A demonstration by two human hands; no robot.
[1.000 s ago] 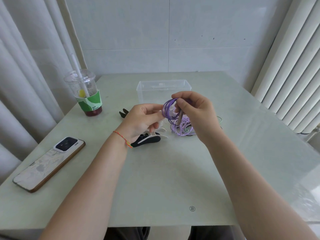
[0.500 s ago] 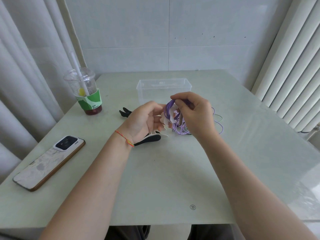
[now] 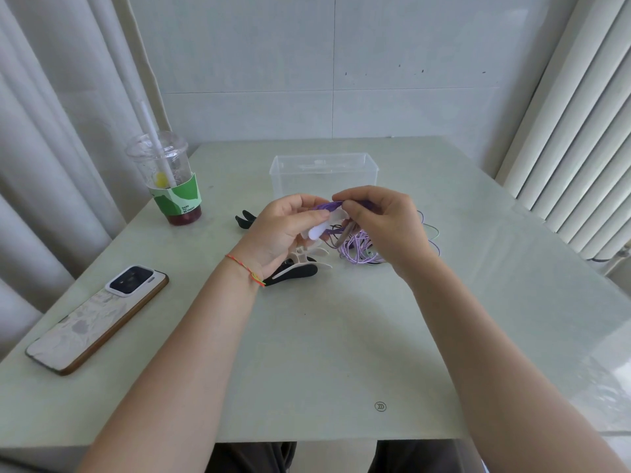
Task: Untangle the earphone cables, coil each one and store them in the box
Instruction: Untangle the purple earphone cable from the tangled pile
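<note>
At frame centre, my left hand (image 3: pixel 286 230) pinches a white clip (image 3: pixel 319 230), it seems; my right hand (image 3: pixel 382 223) grips the coiled purple cable (image 3: pixel 329 205). More cable (image 3: pixel 358 250) lies on the bench (image 3: pixel 341 336), before the box (image 3: pixel 324 175).

Soft, even daylight fills the scene, brightest at the right of the table (image 3: pixel 341 336), where pale glare washes out the tabletop's near right corner. Faint, diffuse shadows lie on the table under the forearms. The picture is sharp at the table's middle. Wide-angle distortion bows the curtain (image 3: pixel 44 165) left of the table and stretches the forearms toward the bottom corners.
</note>
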